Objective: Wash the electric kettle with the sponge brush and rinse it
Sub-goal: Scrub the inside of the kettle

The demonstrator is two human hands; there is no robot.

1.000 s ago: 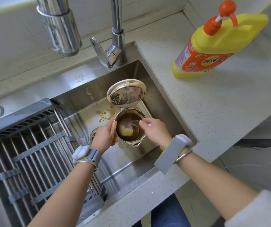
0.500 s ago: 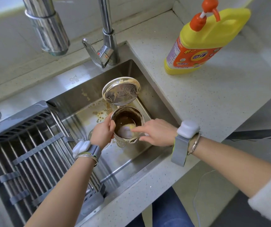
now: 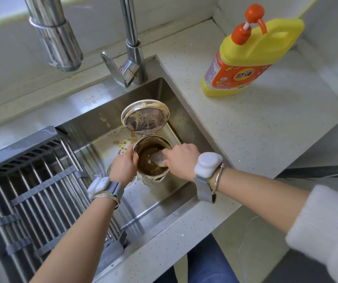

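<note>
The steel electric kettle (image 3: 153, 176) stands in the sink (image 3: 147, 209), its round lid (image 3: 145, 117) flipped open toward the back. Brown grime coats its inside. My left hand (image 3: 124, 165) grips the kettle's left rim and side. My right hand (image 3: 181, 159) holds the sponge brush (image 3: 158, 158), whose pale sponge head is pushed down inside the kettle against the right wall. The brush handle is hidden in my right hand.
A grey roll-up drying rack (image 3: 31, 190) covers the sink's left half. The tap (image 3: 131, 48) and its pull-down spray head (image 3: 55, 35) hang above the back rim. A yellow detergent bottle (image 3: 243, 58) stands on the speckled counter (image 3: 266, 129) at the right. Brownish splashes mark the sink floor behind the kettle.
My right hand has shifted over the kettle's right rim and the sponge head has moved up along the right inner wall. My left hand keeps its grip on the kettle.
</note>
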